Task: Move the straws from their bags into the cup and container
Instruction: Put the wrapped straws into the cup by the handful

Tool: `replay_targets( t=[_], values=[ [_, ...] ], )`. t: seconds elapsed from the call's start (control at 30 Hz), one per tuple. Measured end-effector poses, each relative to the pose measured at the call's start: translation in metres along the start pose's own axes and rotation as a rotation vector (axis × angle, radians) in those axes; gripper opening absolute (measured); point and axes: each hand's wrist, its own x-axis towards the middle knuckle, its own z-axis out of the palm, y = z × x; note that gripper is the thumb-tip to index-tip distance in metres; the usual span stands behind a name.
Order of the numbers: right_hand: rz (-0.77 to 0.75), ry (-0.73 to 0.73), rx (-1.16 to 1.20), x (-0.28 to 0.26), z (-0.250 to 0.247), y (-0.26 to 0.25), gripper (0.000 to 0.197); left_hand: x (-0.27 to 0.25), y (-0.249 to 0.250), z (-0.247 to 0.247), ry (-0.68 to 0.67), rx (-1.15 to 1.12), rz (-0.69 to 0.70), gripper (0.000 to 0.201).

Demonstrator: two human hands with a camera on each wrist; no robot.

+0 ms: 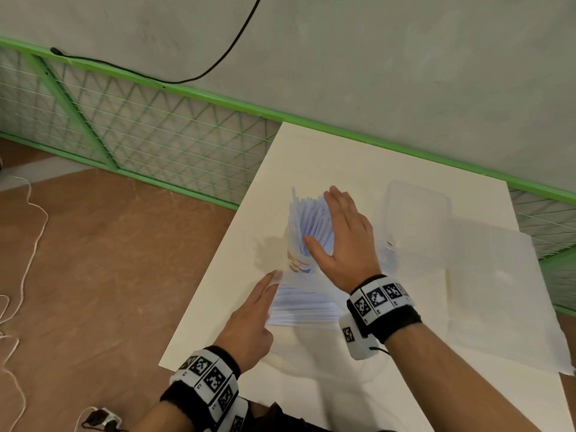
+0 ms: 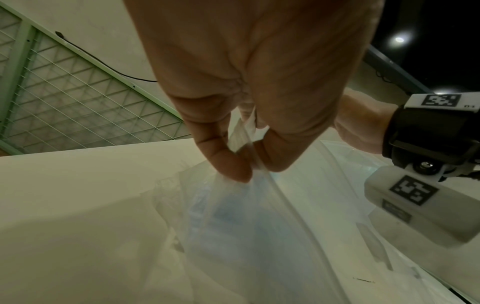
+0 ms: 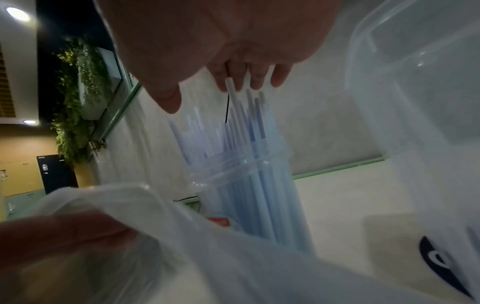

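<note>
A clear cup [image 1: 298, 262] with a coloured print stands mid-table, packed with pale blue straws [image 1: 307, 218] that fan out upward. My right hand [image 1: 343, 235] lies flat against the straws' right side, fingers straight; in the right wrist view its fingertips [image 3: 255, 79] touch the straw tops [image 3: 233, 127] above the cup [image 3: 246, 185]. A thin plastic bag [image 1: 307, 304] with straws in it lies in front of the cup. My left hand [image 1: 252, 316] pinches its left edge between thumb and finger [image 2: 233, 164]; the bag [image 2: 233, 226] hangs below. A clear container [image 1: 417, 213] stands to the right.
A large, flat plastic bag [image 1: 498, 294] lies on the right part of the white table [image 1: 218, 307]. A green wire fence [image 1: 140, 129] and grey wall run behind. The table's left edge drops to a brown floor with cords [image 1: 25, 244].
</note>
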Motion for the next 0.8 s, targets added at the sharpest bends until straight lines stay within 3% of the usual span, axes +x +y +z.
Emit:
replay_targets(
  t=[0.2, 0.4, 0.67, 0.8],
  values=[
    [-0.076, -0.078, -0.088, 0.007, 0.016, 0.000, 0.073, -0.001, -0.001, 0.001, -0.002, -0.005, -0.015, 0.100],
    [-0.052, -0.056, -0.082, 0.035, 0.019, -0.014, 0.089, -0.002, 0.001, 0.001, 0.001, -0.003, -0.032, 0.100],
    [-0.212, 0.079, 0.027, 0.044, 0.039, 0.006, 0.031, -0.004, 0.001, -0.001, 0.011, 0.002, -0.053, 0.100],
    [-0.195, 0.050, -0.019, 0.044, 0.036, 0.009, 0.047, -0.004, -0.001, -0.003, 0.006, -0.002, -0.064, 0.100]
  ],
)
